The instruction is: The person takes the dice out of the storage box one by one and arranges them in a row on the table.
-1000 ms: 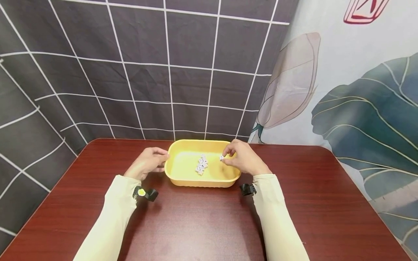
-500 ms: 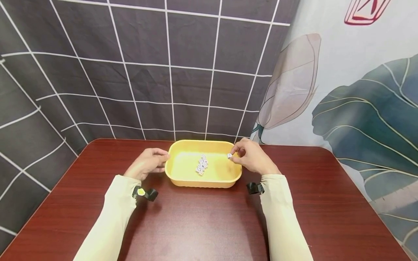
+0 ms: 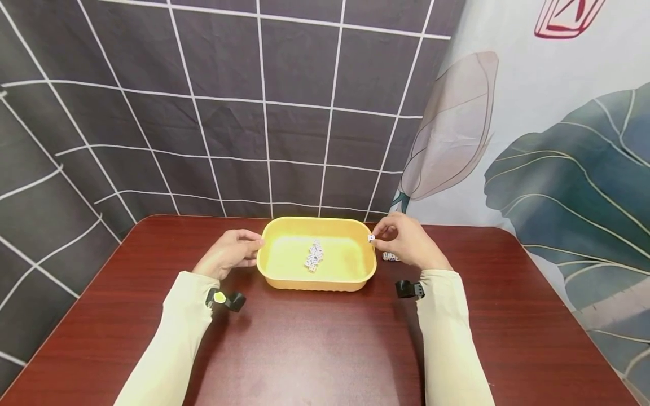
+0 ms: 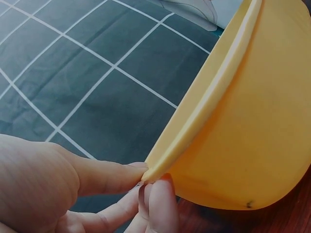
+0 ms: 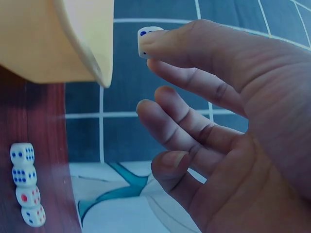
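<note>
My left hand [image 3: 231, 254] grips the left rim of a yellow plastic basin [image 3: 315, 286], thumb on top and fingers beneath, as the left wrist view shows. Inside the basin, several white dice [image 3: 313, 256] lie in a small cluster. My right hand [image 3: 406, 239] pinches one white die [image 5: 147, 42] with blue pips between thumb and forefinger, just past the basin's right rim; its other fingers are loosely bent. Below that hand, a row of dice [image 5: 25, 177] with blue and red pips sits on the table, partly hidden by the hand in the head view.
The basin stands on a dark red wooden table [image 3: 315, 349] near its far edge. Behind hangs a dark cloth [image 3: 218, 124] with a white grid, and a leaf-patterned curtain [image 3: 574, 186] is at the right.
My right hand has moved right, carrying the pinched die from over the basin to its right rim. The dice row beneath has come into view. My left hand stays on the rim.
</note>
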`<state>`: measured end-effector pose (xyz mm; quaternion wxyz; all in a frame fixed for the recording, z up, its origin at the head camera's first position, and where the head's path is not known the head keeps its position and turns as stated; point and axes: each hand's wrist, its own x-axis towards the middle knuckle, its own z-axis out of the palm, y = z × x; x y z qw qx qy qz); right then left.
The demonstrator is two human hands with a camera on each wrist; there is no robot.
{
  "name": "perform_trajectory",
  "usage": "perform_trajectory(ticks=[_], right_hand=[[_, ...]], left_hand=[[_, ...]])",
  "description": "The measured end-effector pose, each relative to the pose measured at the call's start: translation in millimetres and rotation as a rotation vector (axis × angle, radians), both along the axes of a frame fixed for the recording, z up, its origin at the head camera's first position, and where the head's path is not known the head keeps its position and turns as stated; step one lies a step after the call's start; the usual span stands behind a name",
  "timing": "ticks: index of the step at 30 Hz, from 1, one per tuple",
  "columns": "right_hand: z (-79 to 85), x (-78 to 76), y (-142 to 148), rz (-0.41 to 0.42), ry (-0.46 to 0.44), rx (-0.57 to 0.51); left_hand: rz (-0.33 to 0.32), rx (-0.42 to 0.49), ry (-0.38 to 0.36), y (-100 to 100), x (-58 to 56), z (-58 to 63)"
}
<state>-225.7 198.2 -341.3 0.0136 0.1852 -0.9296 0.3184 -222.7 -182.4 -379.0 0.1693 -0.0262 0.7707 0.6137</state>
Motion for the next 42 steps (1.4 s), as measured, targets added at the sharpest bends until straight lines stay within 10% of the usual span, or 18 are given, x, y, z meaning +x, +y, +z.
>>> perform_trajectory(ticks=[42], right_hand=[[-23.7,2.9,72,-0.200,-0.057,0.106]], left_hand=[[0.012,-0.017,-0.005,2,-0.1,0.0]])
